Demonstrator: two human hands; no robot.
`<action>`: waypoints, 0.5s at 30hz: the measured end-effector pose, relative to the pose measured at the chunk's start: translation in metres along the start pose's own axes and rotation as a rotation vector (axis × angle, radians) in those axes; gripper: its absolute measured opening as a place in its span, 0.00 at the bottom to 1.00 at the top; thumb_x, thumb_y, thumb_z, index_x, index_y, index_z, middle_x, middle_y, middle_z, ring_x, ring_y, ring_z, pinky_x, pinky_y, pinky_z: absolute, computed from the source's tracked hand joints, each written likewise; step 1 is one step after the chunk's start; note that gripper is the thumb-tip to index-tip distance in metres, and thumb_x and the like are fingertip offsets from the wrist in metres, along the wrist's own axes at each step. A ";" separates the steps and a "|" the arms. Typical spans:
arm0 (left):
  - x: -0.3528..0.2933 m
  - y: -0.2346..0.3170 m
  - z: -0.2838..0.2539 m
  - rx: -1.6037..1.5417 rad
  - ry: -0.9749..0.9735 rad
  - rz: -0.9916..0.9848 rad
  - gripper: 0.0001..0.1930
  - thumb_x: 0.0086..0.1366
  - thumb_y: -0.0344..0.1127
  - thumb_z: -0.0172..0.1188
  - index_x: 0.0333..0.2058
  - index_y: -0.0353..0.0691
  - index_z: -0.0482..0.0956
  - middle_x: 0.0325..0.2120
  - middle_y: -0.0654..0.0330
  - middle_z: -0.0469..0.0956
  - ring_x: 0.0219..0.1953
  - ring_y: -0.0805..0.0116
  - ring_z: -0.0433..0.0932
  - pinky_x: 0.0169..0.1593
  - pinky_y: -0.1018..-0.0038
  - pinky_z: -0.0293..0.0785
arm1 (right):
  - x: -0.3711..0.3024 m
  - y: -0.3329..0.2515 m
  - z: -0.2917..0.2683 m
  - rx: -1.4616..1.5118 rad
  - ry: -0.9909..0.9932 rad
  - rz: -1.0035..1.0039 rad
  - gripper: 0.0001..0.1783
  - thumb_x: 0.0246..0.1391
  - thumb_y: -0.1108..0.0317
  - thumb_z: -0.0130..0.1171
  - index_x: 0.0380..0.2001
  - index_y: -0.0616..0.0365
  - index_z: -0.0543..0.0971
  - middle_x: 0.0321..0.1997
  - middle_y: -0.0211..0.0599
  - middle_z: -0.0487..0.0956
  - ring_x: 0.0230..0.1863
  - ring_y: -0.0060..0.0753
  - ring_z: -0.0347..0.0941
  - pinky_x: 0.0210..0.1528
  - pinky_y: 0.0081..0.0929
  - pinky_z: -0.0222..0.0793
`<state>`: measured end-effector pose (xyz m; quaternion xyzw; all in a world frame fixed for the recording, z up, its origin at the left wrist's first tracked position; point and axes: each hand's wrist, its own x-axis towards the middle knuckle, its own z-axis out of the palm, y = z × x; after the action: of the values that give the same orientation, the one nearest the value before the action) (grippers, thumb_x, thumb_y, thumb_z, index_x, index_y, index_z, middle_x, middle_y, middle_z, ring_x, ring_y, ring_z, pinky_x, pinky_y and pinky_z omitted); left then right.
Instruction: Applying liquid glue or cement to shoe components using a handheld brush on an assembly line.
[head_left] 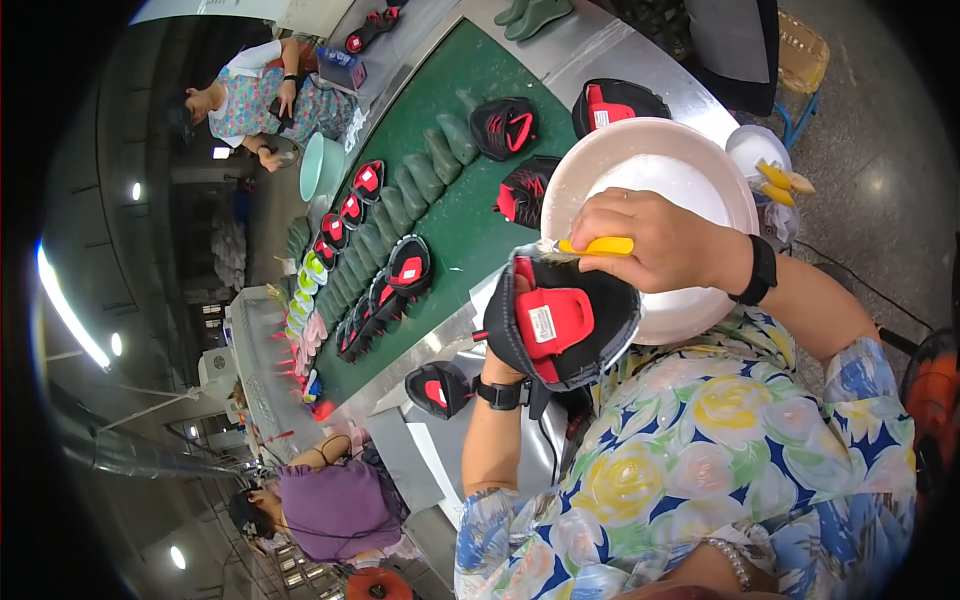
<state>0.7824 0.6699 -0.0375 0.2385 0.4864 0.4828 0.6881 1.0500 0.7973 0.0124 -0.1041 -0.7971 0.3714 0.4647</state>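
My right hand [655,238] is closed around a yellow-handled brush [603,246]. The bristles touch or hover at the top edge of a black shoe upper [588,345] with a red lining and a white label; which of the two I cannot tell. From below, my left hand [500,369] grips that shoe upper, and most of its fingers are hidden behind it. Under my right hand stands a wide pale pink basin [735,180] with white liquid or paste in it. Another black and red shoe upper [612,103] lies just beyond the basin.
A green conveyor belt [470,75] carries rows of dark green shoe lasts [425,177] and black-red uppers [408,266]. Right of the basin, a small white tub [755,150] holds yellow-handled brushes. One upper [438,389] sits near my left wrist. Two co-workers [335,500] are at the left.
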 end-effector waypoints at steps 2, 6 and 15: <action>0.002 0.004 -0.004 0.042 0.001 0.025 0.30 0.75 0.56 0.43 0.64 0.37 0.63 0.60 0.49 0.71 0.61 0.55 0.73 0.64 0.57 0.71 | -0.005 -0.003 -0.006 -0.010 -0.061 0.069 0.11 0.56 0.65 0.63 0.35 0.59 0.74 0.33 0.43 0.77 0.36 0.51 0.76 0.39 0.37 0.71; -0.003 0.005 0.012 -0.053 -0.018 0.096 0.34 0.74 0.60 0.42 0.65 0.36 0.62 0.61 0.48 0.70 0.61 0.54 0.72 0.65 0.57 0.69 | -0.025 0.000 -0.012 0.033 -0.193 0.225 0.12 0.56 0.64 0.63 0.36 0.59 0.74 0.34 0.44 0.78 0.36 0.50 0.76 0.38 0.37 0.71; 0.021 -0.014 -0.039 -0.165 0.050 0.260 0.36 0.72 0.60 0.46 0.68 0.40 0.58 0.62 0.47 0.68 0.62 0.51 0.70 0.64 0.55 0.67 | -0.037 -0.027 0.030 0.263 0.010 0.142 0.12 0.53 0.69 0.67 0.38 0.57 0.75 0.36 0.39 0.78 0.36 0.47 0.77 0.40 0.37 0.74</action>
<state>0.7542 0.6771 -0.0741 0.2301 0.4272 0.6119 0.6246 1.0509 0.7447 -0.0023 -0.1002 -0.7300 0.5038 0.4508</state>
